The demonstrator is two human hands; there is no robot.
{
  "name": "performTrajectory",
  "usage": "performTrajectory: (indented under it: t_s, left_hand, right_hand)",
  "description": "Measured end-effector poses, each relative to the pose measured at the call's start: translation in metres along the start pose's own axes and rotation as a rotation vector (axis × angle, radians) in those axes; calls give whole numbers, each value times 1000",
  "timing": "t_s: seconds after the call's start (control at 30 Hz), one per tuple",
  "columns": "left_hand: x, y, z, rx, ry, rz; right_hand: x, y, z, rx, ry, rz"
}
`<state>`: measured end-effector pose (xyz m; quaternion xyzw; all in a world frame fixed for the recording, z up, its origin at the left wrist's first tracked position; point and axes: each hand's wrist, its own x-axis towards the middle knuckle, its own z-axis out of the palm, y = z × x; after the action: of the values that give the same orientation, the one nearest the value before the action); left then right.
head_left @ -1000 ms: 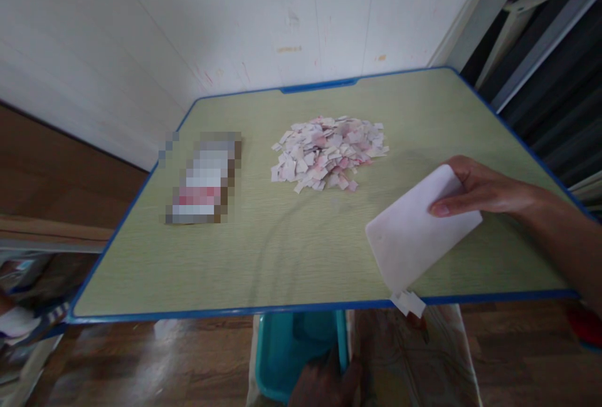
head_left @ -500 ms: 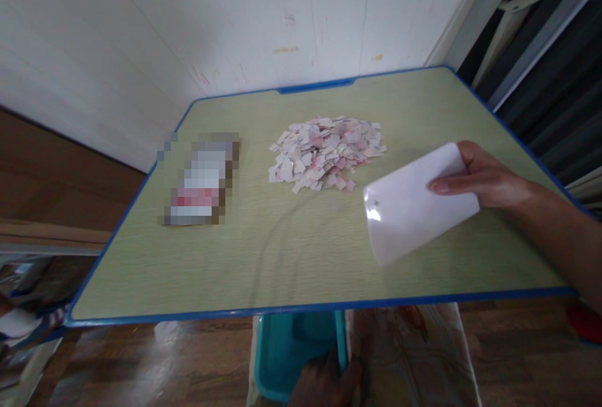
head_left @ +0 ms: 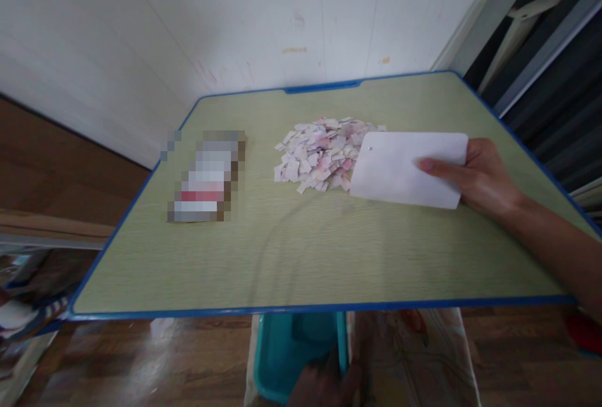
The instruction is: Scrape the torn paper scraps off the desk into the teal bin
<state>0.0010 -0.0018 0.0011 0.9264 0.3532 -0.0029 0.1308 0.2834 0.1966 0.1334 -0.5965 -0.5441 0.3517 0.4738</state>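
Observation:
My right hand (head_left: 484, 175) grips the right end of a white plastic scraper (head_left: 404, 169), thumb on top. It is a flat, slightly bent sheet with a small hole near its left corner. The left edge of the scraper reaches the right side of a pile of small paper scraps (head_left: 320, 156), covering part of it. Below the table's front edge, my left hand (head_left: 324, 385) is closed on the right rim of a teal plastic basin (head_left: 275, 369). The basin lies partly under the tabletop, and the fingers are dark and partly hidden.
The scraps lie on a pale green folding table (head_left: 197, 269) with a blue edge. A pixelated flat object (head_left: 207, 175) lies at left. A white wall (head_left: 244, 24) stands behind, and a brown box (head_left: 56, 175) is beside the table. A shoe (head_left: 42, 316) shows at lower left.
My right hand has moved the scraper up and to the left, turning it nearly level, so it now overlaps the pile's right side. The left hand stays at the basin. The view has shifted slightly.

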Motion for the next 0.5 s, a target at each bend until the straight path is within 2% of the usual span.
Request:
performTrajectory:
  t_s: [0.13, 0.3, 0.5]
  left_hand:
    - [0, 1, 0, -17, -5, 4]
    - [0, 1, 2, -33, 19, -4]
    - [0, -1, 4, -19, 111, -8]
  right_hand:
    - [-8, -7, 12, -88, 9, -51]
    - [-17, -13, 22, -169, -93, -99]
    - [-32, -13, 31, -172, -243, -69]
